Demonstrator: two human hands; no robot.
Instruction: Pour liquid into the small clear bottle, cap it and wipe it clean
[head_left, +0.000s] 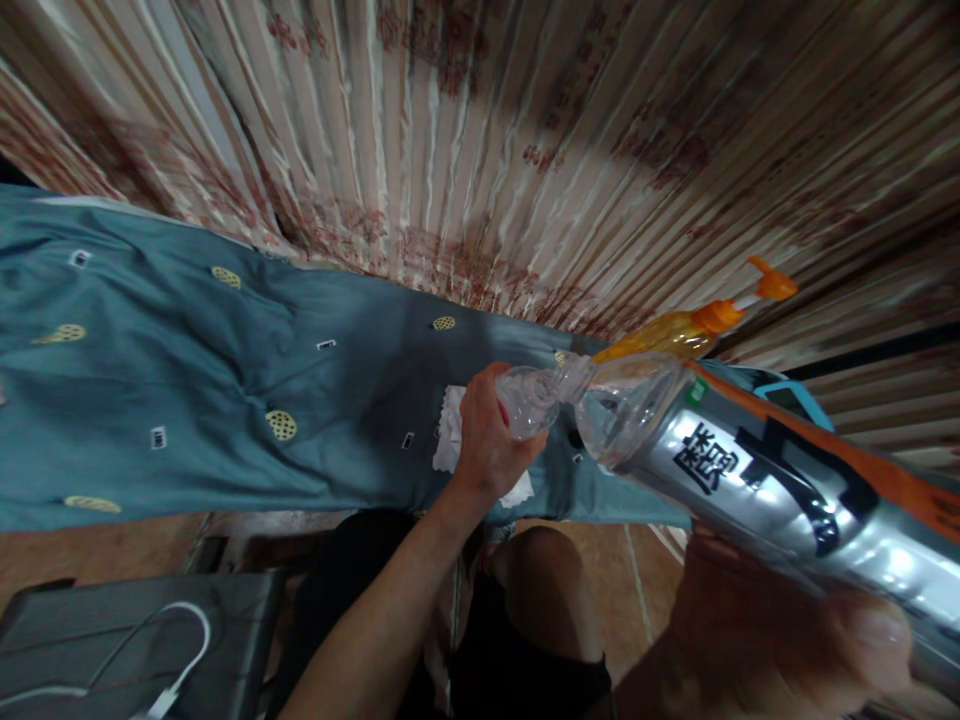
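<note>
My right hand [757, 625] holds a large plastic bottle [757, 470] with a silver and orange label, tipped on its side so its neck points left. Its mouth meets the mouth of a small clear bottle [529, 400], which my left hand [487, 440] grips around the body. Both bottles are held above the edge of a bed covered by a blue-green sheet [187, 380]. A white cloth or tissue [450, 435] lies on the sheet just behind my left hand.
An orange pump bottle [694, 330] lies behind the large bottle. Patterned curtains [525, 150] hang behind the bed. A dark box with a white cable [180, 650] sits at lower left. My knees [547, 580] are below, over a tiled floor.
</note>
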